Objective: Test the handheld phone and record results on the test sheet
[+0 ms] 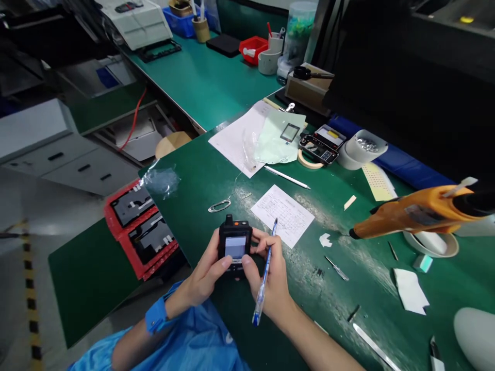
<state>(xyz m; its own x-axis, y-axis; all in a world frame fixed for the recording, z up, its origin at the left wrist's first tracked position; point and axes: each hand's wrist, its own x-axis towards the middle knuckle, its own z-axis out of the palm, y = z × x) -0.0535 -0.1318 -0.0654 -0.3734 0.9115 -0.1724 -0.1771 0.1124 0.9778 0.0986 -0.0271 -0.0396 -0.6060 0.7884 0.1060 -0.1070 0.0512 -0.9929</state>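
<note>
Handset in both hands, pen in R.

Small black handheld device, orange top, pale screen up, held above green bench edge

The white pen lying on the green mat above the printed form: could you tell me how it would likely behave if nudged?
The white pen looks slim and round, so it would probably roll across the flat green mat. It seems light and stiff.
</note>
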